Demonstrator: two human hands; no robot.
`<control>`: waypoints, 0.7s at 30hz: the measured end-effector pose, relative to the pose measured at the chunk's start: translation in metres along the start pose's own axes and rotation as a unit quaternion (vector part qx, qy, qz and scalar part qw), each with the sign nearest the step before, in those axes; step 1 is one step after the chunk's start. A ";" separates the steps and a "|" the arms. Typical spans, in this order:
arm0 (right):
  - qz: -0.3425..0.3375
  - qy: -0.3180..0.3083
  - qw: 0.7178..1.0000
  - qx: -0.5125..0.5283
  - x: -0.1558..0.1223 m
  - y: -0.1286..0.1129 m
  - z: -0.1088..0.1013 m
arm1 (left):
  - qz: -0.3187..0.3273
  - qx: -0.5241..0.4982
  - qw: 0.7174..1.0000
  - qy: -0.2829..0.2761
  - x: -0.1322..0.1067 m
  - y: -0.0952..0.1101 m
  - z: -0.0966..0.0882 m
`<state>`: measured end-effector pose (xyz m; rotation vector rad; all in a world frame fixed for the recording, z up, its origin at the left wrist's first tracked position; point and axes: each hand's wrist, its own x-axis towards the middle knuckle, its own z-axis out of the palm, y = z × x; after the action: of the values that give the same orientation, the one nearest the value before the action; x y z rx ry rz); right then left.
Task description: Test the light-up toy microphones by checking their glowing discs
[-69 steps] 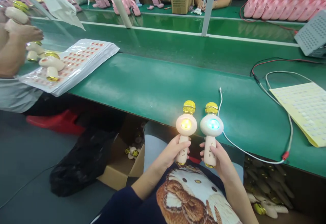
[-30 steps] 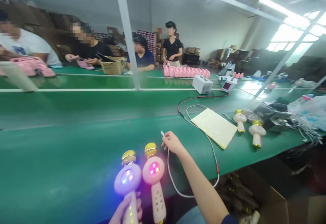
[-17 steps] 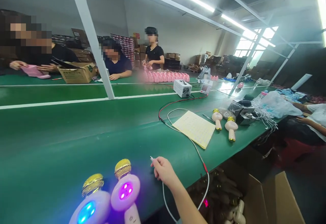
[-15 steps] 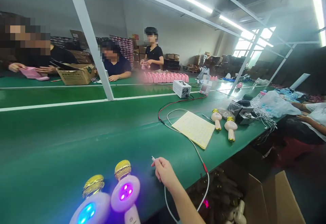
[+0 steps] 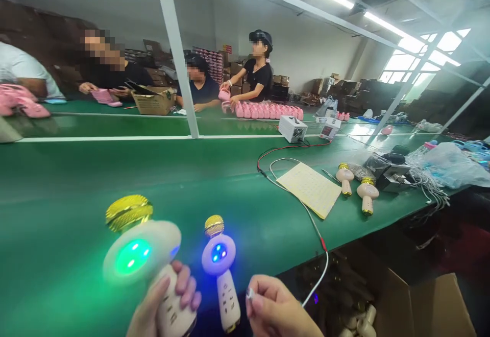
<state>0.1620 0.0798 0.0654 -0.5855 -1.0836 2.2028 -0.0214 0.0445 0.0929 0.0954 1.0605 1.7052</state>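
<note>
My left hand [image 5: 147, 310] is wrapped round the handle of a cream karaoke microphone [image 5: 166, 232], which has a gold mesh head and a disc lit green. It is raised over the green bench, tilted towards me. A second microphone [image 5: 228, 296], glowing blue, lies on the bench between my hands, its handle buttons facing up. Close to that handle's lower end, my right hand [image 5: 277, 304] pinches the small plug [image 5: 250, 294] of a white cable [image 5: 325, 270]. The plug touches neither microphone.
A yellow paper sheet [image 5: 310, 190] lies ahead, beside two unlit microphones [image 5: 367, 192]. Beyond stand a white power supply box [image 5: 293, 129] and rows of pink items [image 5: 268, 111]. Below the bench edge sits a cardboard carton [image 5: 432, 301] near more microphones. Co-workers sit and stand opposite.
My left hand has come into view and lifted the left microphone. My right hand has moved lower and right in the picture, still holding the plug. Microphone lights changed colour; the camera view has shifted left.
</note>
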 end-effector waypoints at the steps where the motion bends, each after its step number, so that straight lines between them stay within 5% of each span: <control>1: 0.005 0.014 1.000 -0.013 -0.003 0.005 0.005 | 0.003 -0.016 1.000 -0.013 -0.006 0.002 0.010; 5: -0.095 0.119 0.960 -0.236 -0.015 0.022 0.020 | -0.032 -0.123 0.990 -0.066 -0.016 0.003 0.039; 9: -0.224 0.104 0.877 -0.412 -0.023 0.027 0.027 | -0.138 -0.224 0.962 -0.077 -0.014 -0.002 0.043; 16: -0.226 0.094 0.872 -0.424 -0.021 0.026 0.040 | -0.220 -0.288 0.928 -0.082 -0.020 -0.018 0.029; 21: -0.190 0.092 0.881 -0.424 -0.022 0.027 0.035 | -0.098 -0.216 0.969 -0.074 -0.022 -0.027 0.025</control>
<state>0.1469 0.0326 0.0657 -0.8263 -1.8649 1.2338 0.0209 0.0423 0.0991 -0.1550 0.5526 1.6820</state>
